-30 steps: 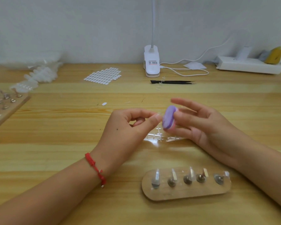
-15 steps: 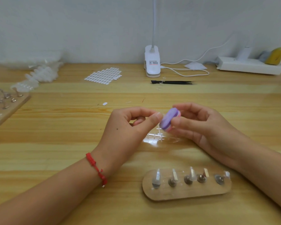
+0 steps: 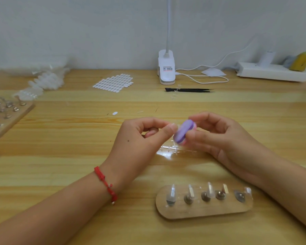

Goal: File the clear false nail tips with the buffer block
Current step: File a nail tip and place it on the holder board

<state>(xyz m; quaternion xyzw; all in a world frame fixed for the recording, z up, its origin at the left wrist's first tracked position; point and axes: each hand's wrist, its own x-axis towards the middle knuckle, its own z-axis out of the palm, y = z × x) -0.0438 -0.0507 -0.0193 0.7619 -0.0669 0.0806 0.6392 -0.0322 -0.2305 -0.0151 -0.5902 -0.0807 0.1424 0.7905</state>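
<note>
Purple foam is showing between the fingers of the right hand (image 3: 224, 138), whose thumb and curled fingers are clamping the buffer block (image 3: 183, 132) by its edges. The block is tilted and a little blurred, hanging just over the middle of the wooden table (image 3: 78, 165). Its face is meeting the pinch of the left hand (image 3: 140, 138), where thumb and forefinger are pressing together on what I am judging to be one clear tip. The tip itself is too small and glassy for me to make out. A clear strip of tips (image 3: 175, 149) is lying on the table just beneath both hands, and nearer the person a wooden stand (image 3: 201, 211) is carrying five pegs, some with tips on them.

I am judging a tip to be nearly weightless, thin, springy and slick, so it is likely to flick away or crack under hard pressure. Pinching it by its sides near the base, leaving the free edge bare to the block, seems right. The block is looking light and slightly cushioned, easy to grip along its edges, and is calling for gentle strokes.
</note>
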